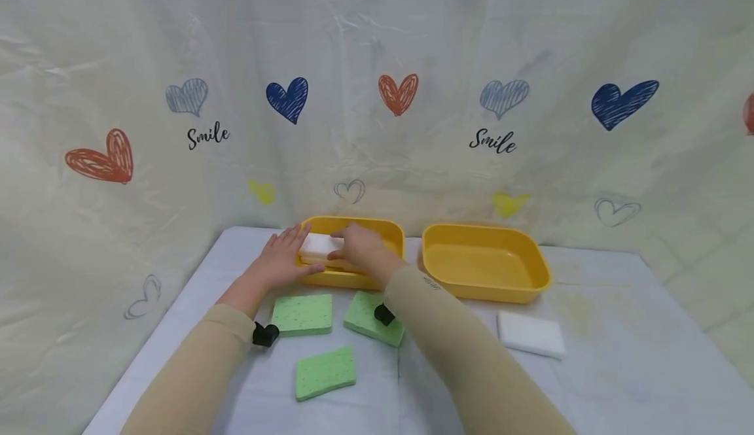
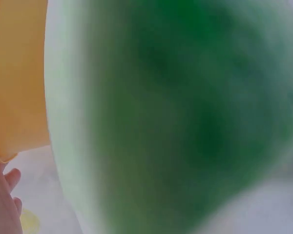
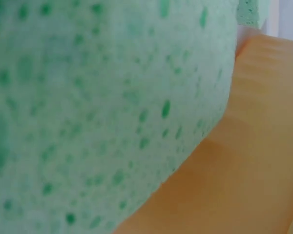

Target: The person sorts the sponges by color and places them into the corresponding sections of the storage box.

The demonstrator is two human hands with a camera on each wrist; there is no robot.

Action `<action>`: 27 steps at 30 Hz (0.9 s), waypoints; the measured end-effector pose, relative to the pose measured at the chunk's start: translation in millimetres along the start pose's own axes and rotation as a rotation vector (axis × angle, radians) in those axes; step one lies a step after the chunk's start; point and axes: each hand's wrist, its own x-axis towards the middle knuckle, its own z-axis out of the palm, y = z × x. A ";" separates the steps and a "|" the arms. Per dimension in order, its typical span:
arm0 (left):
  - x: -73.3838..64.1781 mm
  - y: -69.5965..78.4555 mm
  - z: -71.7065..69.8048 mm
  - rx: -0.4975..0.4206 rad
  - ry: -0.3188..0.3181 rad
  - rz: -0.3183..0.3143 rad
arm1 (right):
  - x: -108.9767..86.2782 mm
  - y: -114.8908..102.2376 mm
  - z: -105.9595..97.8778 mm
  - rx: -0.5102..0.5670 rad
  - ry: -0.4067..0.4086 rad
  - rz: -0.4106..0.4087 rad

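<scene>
My right hand (image 1: 363, 250) reaches into the left yellow tray (image 1: 347, 279) and pinches the right end of a white sponge (image 1: 318, 245) between thumb and fingers. At the tray's left end is my left hand (image 1: 281, 258), its fingers fairly straight along the rim and its thumb across the front corner. Part of that hand shows at the lower left of the left wrist view, below the tray wall (image 2: 19, 78). A green sponge (image 2: 151, 117) fills most of that view, blurred. Another green sponge (image 3: 112, 107), dark-speckled, covers much of the right wrist view beside the yellow wall (image 3: 249, 161).
Green sponges lie on the white-covered table in front of the left tray: one at left (image 1: 302, 314), one partly under the right wrist (image 1: 365, 314), one nearer (image 1: 326, 374). A second yellow tray (image 1: 484, 265) stands right, with another white sponge (image 1: 531, 335) before it.
</scene>
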 end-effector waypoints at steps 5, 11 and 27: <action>1.3 0.4 -1.5 0.007 0.003 0.020 | -8.4 7.0 -12.8 0.053 0.021 0.021; 4.4 -1.2 0.3 0.019 -0.010 0.019 | -23.9 18.2 -32.3 0.047 0.032 0.046; -1.4 0.3 -1.2 0.030 -0.003 0.052 | -99.5 71.0 -71.4 0.107 0.121 0.055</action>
